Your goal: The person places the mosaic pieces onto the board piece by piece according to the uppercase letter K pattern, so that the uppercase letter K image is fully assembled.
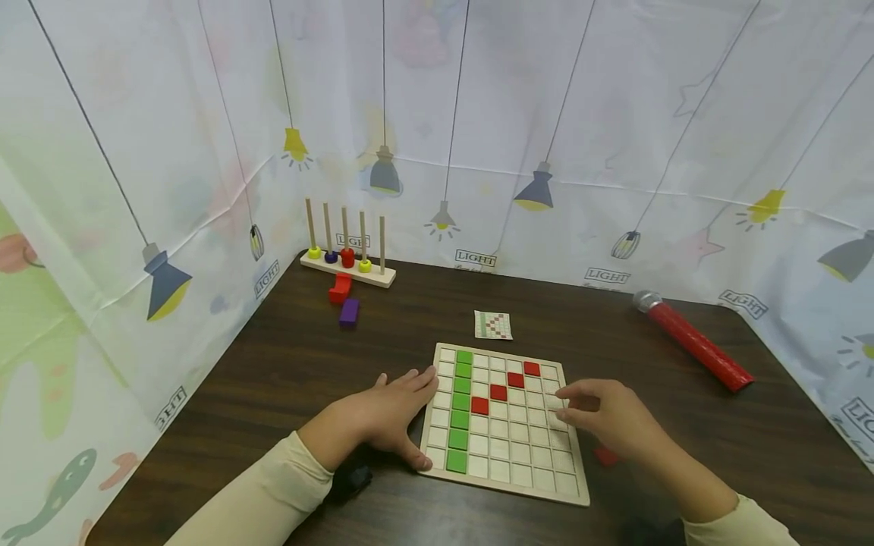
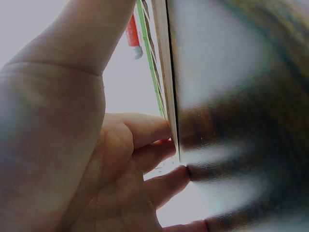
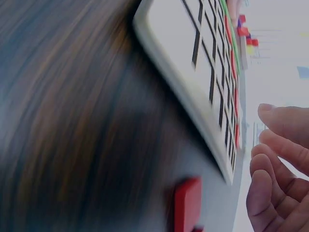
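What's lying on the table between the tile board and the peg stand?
In the head view, a purple block and a red block lie between the peg stand and tile board.

- Counter (image 1: 287, 364): dark wood-grain.
- On it lay a grid board (image 1: 504, 422), pattern card (image 1: 493, 324), peg rack (image 1: 347, 262), red block (image 1: 340, 288), purple block (image 1: 349, 312), red cylinder (image 1: 693, 340) and loose red tile (image 1: 605, 456).

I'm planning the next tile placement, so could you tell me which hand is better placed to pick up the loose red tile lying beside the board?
Probably the right hand: it hovers open just above the loose red tile. The left hand rests against the opposite edge of the board.
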Action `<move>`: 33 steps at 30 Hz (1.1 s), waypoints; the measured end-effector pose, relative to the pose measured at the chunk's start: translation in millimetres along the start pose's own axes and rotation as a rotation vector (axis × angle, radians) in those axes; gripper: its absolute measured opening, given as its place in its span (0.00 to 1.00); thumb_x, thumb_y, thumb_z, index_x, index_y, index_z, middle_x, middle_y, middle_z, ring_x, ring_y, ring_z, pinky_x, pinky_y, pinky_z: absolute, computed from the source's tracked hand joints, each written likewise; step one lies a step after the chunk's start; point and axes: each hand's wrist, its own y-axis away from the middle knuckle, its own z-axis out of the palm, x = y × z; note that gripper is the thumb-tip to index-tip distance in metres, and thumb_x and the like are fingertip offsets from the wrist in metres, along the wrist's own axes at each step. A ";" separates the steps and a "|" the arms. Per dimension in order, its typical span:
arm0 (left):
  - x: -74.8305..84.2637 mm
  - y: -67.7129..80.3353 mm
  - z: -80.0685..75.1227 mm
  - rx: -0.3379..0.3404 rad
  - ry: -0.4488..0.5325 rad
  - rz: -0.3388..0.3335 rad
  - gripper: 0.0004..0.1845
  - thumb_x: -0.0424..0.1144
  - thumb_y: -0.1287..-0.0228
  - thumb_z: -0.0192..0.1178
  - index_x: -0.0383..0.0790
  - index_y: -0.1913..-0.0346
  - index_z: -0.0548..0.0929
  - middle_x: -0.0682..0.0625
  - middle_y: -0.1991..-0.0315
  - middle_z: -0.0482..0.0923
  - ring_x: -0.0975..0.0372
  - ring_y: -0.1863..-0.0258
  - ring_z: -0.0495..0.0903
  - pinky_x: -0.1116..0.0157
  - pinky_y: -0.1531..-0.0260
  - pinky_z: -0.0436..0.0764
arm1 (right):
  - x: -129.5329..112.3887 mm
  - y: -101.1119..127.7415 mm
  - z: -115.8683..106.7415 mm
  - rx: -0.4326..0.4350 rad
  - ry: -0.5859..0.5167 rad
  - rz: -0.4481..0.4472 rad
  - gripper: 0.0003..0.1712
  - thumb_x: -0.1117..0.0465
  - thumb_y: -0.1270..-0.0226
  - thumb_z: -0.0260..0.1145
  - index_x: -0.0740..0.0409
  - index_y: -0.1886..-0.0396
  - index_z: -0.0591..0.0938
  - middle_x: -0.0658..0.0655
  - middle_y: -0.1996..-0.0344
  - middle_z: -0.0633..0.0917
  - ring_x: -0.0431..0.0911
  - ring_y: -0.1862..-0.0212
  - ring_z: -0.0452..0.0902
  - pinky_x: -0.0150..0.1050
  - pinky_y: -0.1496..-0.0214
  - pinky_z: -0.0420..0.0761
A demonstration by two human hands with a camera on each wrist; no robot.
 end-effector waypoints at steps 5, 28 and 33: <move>-0.7 -0.7 1.2 0.007 -0.005 0.003 0.68 0.68 0.53 0.76 0.42 0.17 0.49 0.49 0.17 0.40 0.53 0.20 0.42 0.38 0.28 0.47 | 18.6 7.3 -10.9 -0.013 0.049 0.037 0.23 0.49 0.37 0.76 0.55 0.46 0.87 0.49 0.58 0.87 0.48 0.53 0.84 0.51 0.54 0.82; 0.5 0.2 -0.2 0.002 0.005 0.001 0.68 0.67 0.53 0.76 0.41 0.17 0.49 0.49 0.17 0.40 0.53 0.20 0.43 0.38 0.28 0.47 | 68.7 21.3 -37.0 -0.095 0.210 0.106 0.17 0.47 0.39 0.77 0.55 0.64 0.85 0.49 0.68 0.82 0.45 0.66 0.76 0.45 0.65 0.77; 1.8 0.1 -0.1 0.006 -0.002 0.009 0.67 0.67 0.52 0.76 0.41 0.17 0.49 0.48 0.17 0.40 0.52 0.20 0.43 0.37 0.29 0.48 | 67.4 20.8 -31.2 -0.035 0.216 0.048 0.14 0.53 0.41 0.78 0.52 0.62 0.82 0.49 0.67 0.82 0.46 0.66 0.75 0.45 0.65 0.75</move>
